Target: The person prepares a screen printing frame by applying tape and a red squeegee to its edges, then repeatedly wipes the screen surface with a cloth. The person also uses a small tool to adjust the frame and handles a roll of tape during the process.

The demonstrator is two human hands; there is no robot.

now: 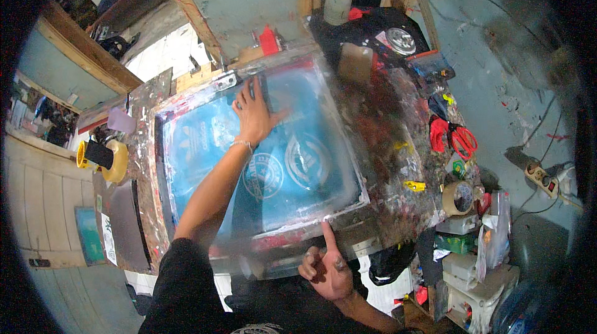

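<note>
Screen (283, 144) is lying on the table (367, 123); left hand (253, 115) is resting on it, fingers spread; right hand (331, 270), pinching nothing, is pointing at its near edge; uneven pressing could be shifting it.

Left hand (255, 113) spreads over a blue screen (283, 144), right hand (331, 270) near its edge.

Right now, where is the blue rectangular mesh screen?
In the head view's centre, the screen lies over the paint-stained table, beneath the left hand, its near edge by the right hand.
</note>
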